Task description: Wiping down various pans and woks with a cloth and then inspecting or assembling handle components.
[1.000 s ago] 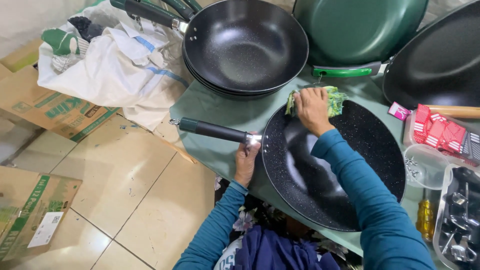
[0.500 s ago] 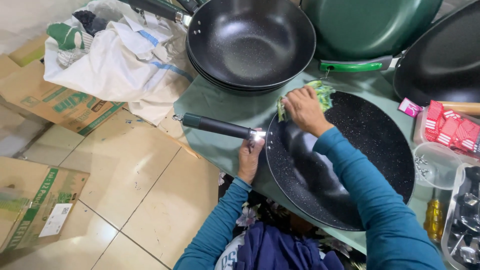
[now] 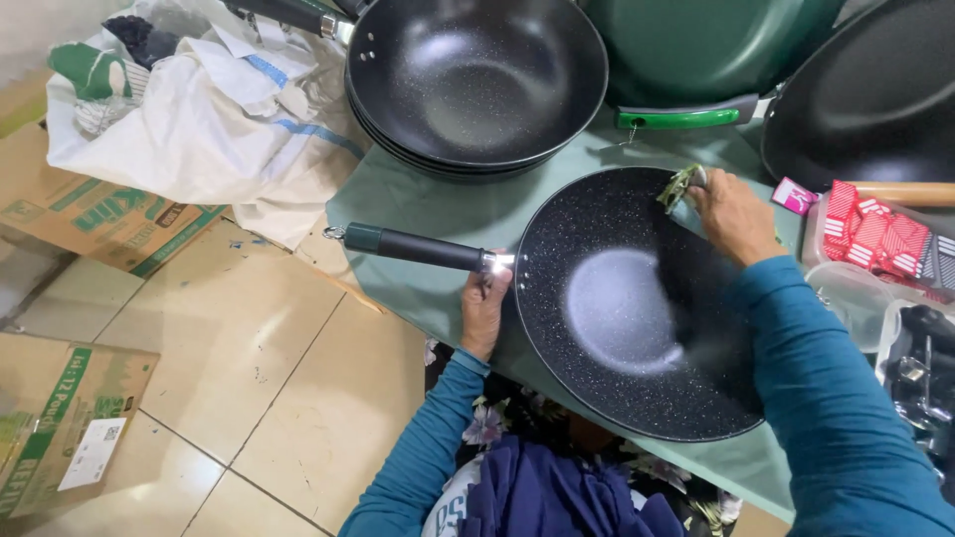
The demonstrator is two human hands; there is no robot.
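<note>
A black speckled wok (image 3: pixel 607 308) lies on the green-covered table (image 3: pixel 438 199) right in front of me. Its dark handle (image 3: pixel 418 247) points left. My left hand (image 3: pixel 485 310) holds the wok at the rim where the handle joins. My right hand (image 3: pixel 734 215) presses a green cloth (image 3: pixel 680 185) against the inside of the far rim. The cloth is mostly hidden under my fingers.
A stack of black woks (image 3: pixel 477 80) stands behind, with a green pan (image 3: pixel 706 50) and another black pan (image 3: pixel 875 89) to the right. Red packets (image 3: pixel 875 234) lie in a container at the right edge. A white sack (image 3: pixel 199 119) and cardboard boxes (image 3: pixel 90 214) sit on the tiled floor left.
My right hand has slid the green cloth along the far rim toward the right. The left hand has stayed at the handle joint.
</note>
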